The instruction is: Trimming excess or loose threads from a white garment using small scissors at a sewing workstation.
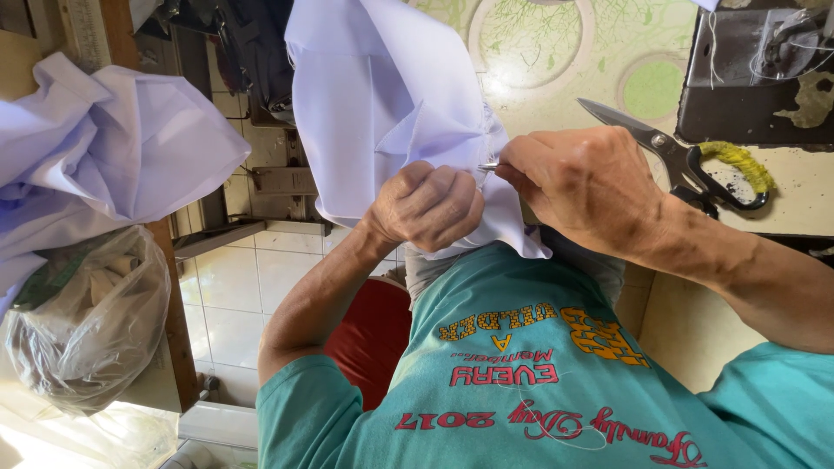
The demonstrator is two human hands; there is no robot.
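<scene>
Left hand (pixel 430 207) fisted, gripping one white cloth (pixel 382 95); right hand (pixel 582 187) pinching one small metal tool (pixel 488 167) beside it; one pair of scissors (pixel 678 152) just beyond the right hand.

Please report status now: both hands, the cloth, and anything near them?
Left hand fisted on white cloth. Right hand pinching small metal tool at cloth. Scissors lying on table behind, untouched.

The cloth (pixel 382 95) is hanging over the desk (pixel 539 52) edge, with the left hand (pixel 430 207) bunching it just beside the right hand (pixel 582 187), which is pinching a small metal tool (pixel 487 167) against it. Scissors (pixel 678 152) are lying on the desk behind the right hand. A plastic bag (pixel 82 321) is sitting far left, under more heaped fabric (pixel 104 148).
</scene>
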